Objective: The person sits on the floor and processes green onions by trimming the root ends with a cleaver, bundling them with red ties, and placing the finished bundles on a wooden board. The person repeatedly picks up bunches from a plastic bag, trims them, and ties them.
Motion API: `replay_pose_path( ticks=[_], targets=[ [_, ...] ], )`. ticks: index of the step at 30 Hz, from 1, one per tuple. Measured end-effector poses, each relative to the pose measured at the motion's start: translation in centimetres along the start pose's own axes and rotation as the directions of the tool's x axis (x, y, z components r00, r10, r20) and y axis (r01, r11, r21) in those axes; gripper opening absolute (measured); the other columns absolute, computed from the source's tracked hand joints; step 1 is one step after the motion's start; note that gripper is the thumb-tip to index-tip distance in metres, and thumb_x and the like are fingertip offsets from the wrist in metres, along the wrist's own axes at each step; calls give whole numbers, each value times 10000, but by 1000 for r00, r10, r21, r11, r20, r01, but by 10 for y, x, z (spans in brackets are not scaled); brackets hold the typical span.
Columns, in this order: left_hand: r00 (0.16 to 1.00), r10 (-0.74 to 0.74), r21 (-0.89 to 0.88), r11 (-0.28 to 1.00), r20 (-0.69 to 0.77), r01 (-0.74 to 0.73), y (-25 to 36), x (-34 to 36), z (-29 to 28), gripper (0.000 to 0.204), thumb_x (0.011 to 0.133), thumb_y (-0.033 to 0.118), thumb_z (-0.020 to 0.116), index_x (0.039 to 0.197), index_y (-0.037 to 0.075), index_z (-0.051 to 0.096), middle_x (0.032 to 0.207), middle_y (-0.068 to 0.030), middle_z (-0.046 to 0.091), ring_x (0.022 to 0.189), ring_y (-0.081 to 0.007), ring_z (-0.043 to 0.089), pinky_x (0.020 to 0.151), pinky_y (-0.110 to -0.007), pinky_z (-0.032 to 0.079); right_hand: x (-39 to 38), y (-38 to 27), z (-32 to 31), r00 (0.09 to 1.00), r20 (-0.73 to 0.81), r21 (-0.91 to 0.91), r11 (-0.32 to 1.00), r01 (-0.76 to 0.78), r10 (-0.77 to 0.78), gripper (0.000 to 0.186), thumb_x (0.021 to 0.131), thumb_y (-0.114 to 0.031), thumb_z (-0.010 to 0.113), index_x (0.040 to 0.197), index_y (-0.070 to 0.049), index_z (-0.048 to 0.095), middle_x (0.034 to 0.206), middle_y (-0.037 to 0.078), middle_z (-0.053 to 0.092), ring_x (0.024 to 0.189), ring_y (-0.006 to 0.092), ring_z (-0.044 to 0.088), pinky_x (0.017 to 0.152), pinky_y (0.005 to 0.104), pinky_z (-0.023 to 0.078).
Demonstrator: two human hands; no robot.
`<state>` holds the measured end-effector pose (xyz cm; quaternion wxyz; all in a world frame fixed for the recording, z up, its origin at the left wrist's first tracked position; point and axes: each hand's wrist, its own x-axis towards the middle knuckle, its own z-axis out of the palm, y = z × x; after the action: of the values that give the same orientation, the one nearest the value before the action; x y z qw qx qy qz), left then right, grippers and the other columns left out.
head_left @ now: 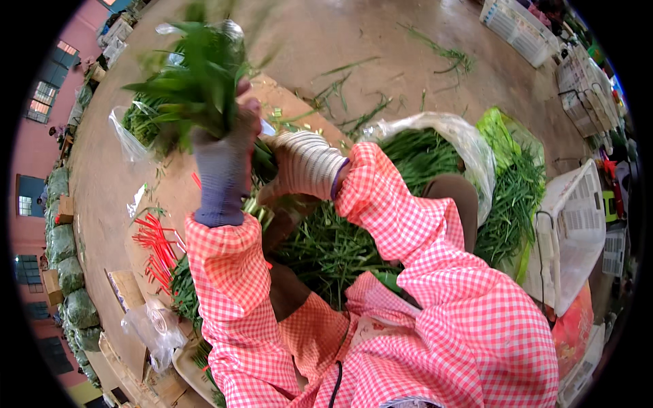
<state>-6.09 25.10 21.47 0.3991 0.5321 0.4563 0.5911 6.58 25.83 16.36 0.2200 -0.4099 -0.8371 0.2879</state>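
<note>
My left hand [228,153], in a grey-blue glove with bare fingertips, is closed round a bunch of long green leafy stems [204,78]. The leaves fan upward and are smeared by motion. Close on its right, my right hand [303,163], in a striped whitish glove, curls round more green stems [264,162]; its fingers are partly hidden. Pale stem ends [262,212] show just below the hands. Loose cut greens [326,248] lie heaped between my knees. Beyond the hands is a brown board [282,95] strewn with small trimmings.
Red strips [158,248] lie to the left, above a clear plastic bag [155,330]. On the right, a clear plastic bag [479,156] holds greens, beside another green heap [510,204] and a white crate [571,234]. More greens [139,115] lie far left. Scattered leaves [340,88] cover the floor ahead.
</note>
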Motion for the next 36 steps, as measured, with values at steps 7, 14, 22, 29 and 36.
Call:
replay_pose_path(
  ticks=[7,14,22,29,36],
  targets=[
    [988,144,-199,968,-57,-152,50,-67,-29,447,904,189,531,1227,-80,379,639,53,283,582,-56,347,993,-411,411,-102,45,74,980,123,221,958,-184,160,438,714,-359,720,1000,-45,614,793,172,646,793,356,637,707,416,509],
    [950,-2,-393,911,-313,-128,63,-208,-114,259,969,152,437,1165,2,515,648,64,195,564,-52,252,971,-328,402,-168,66,114,832,514,-12,972,-236,209,292,893,-213,495,1147,-146,622,920,107,674,914,301,640,809,380,512],
    [807,-181,-246,968,-562,46,51,-327,-138,224,959,222,469,1114,62,497,753,20,401,731,-116,445,991,-385,388,-159,46,75,819,380,154,843,-515,431,714,764,-505,669,1244,5,526,1028,227,643,944,329,632,830,380,498],
    [772,-439,-276,897,-459,345,51,-361,-139,233,944,248,499,1097,72,506,1160,-118,550,1066,-233,522,971,-399,417,-123,-23,107,873,480,196,960,-199,83,703,711,-602,638,1095,-13,628,926,222,656,899,350,634,821,402,487],
    [845,-419,-160,908,-332,387,56,-363,-126,237,820,162,608,1016,48,537,1137,-185,564,1046,-241,540,924,-390,446,-126,-22,133,858,506,368,879,-303,83,396,728,-353,636,1009,-78,684,759,175,655,721,296,644,698,377,509]
  ],
)
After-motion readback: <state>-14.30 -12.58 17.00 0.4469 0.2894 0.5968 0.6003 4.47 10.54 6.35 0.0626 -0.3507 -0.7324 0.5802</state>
